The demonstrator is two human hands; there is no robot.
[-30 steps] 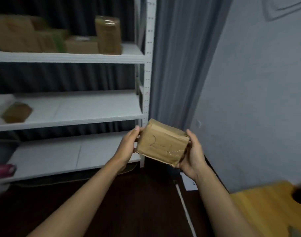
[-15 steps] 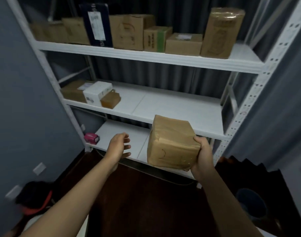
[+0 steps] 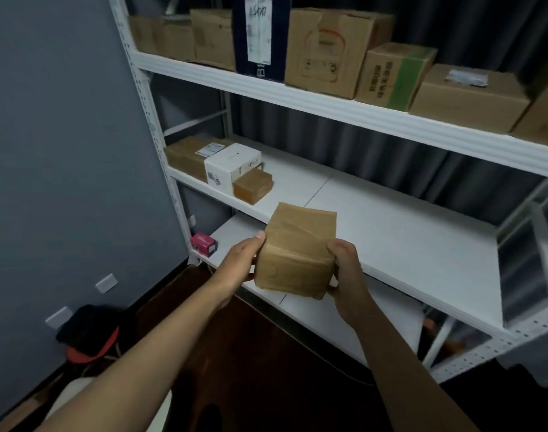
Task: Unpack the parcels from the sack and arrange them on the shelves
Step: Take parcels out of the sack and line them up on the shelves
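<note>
A brown taped parcel (image 3: 297, 251) hangs in the air in front of the white shelf unit. My left hand (image 3: 240, 263) grips its left side with the thumb on the front edge. My right hand (image 3: 347, 269) grips its right side and bottom corner. The parcel is level with the front lip of the middle shelf (image 3: 391, 238), which is mostly bare. At that shelf's left end lie a flat brown box (image 3: 188, 152), a white box (image 3: 230, 165) and a small brown parcel (image 3: 253, 185). The sack is not in view.
The top shelf (image 3: 329, 102) carries a row of several cardboard boxes and a dark blue one (image 3: 260, 32). A small pink box (image 3: 203, 243) sits on the bottom shelf's left end. A grey wall (image 3: 64, 151) stands left, with a dark and red object (image 3: 90, 333) on the floor.
My left hand has come back onto the parcel, so both hands hold it now. The view has swung further left and closer to the shelves.
</note>
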